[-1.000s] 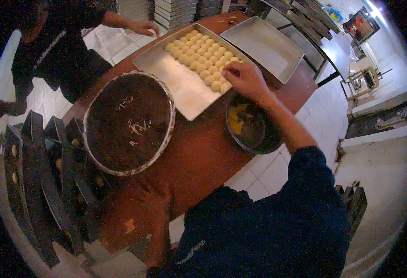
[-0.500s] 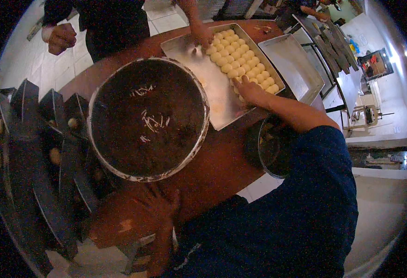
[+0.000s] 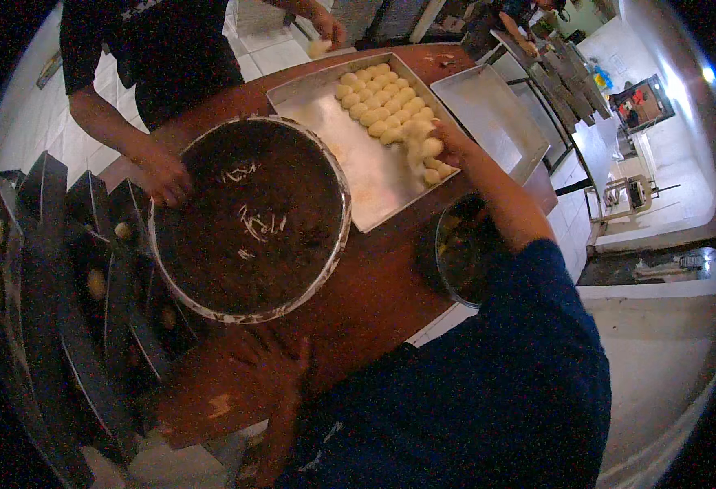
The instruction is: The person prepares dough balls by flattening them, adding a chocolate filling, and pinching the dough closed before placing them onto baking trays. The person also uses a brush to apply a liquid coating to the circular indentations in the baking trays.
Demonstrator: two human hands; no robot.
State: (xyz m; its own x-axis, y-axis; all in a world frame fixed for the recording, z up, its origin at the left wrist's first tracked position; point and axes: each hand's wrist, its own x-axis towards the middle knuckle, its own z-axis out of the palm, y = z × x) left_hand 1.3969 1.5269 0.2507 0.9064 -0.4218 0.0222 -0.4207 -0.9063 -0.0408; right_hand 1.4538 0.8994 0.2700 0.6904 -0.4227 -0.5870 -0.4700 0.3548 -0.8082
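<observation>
Rows of pale round dough balls [image 3: 378, 98] fill the far and right part of a shallow metal tray [image 3: 333, 151]. Over the tray's right edge my right hand [image 3: 451, 145] is closed on a dough ball [image 3: 431, 147]; other dough beside it is smeared by motion and looks stretched or lifted. My left hand [image 3: 280, 363] rests on the wooden table [image 3: 374, 285] near its close edge, fingers spread, with nothing in it. A large round dark pan [image 3: 252, 244] with pale strips on its bottom stands between my left hand and the tray.
Across the table a person's one hand [image 3: 166, 175] is at the round pan's rim, the other [image 3: 327, 33] holding a pale lump. A second tray [image 3: 492, 114] lies to the right. A dark pot [image 3: 439, 253] sits under my right forearm. Dark metal moulds [image 3: 64, 244] stand left.
My right hand has moved from among the dough balls toward the tray's right edge, with dough in it. The other person's hands moved: one to the round pan, one away from the tray.
</observation>
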